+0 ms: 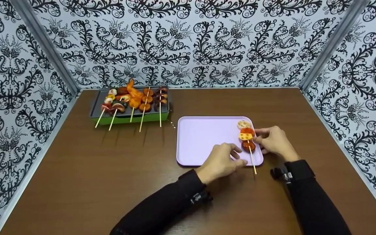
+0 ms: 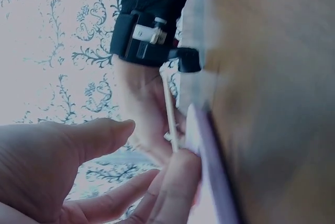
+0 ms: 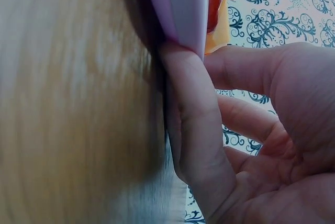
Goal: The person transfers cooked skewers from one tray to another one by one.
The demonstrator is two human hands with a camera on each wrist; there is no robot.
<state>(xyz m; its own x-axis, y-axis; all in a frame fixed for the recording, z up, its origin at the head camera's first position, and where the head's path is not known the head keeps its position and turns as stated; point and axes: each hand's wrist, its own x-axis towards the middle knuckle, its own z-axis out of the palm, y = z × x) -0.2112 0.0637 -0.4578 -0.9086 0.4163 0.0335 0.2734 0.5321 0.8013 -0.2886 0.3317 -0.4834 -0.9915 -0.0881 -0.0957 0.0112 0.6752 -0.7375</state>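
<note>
The brown wood-grained table bore everything, and right of its middle lay the shallow lilac rectangular tray with rounded corners. The green box-shaped grill with a dark grey top stood beyond the tray's far left corner, well apart from both hands, with five loaded skewers across it, their pale stick ends jutting toward the person. Both hands were at the tray's right end: the right hand was outside the right rim, pinching that edge with its thumb above and a finger beneath, while the left hand was over the near rim, thumb and fingers parted, gripping nothing. Between them, along the tray's right side, lay the glossy multicoloured food skewer on a pale wooden stick. Its long axis ran almost straight away from the person (the far end leaned slightly leftward), food farther off, bare stick crossing the near rim. The right hand was nearer to the food and blocked that side; the left was nearer to the stick, its thumb just left of it, though I could not tell whether a fingertip touched the wood.
</note>
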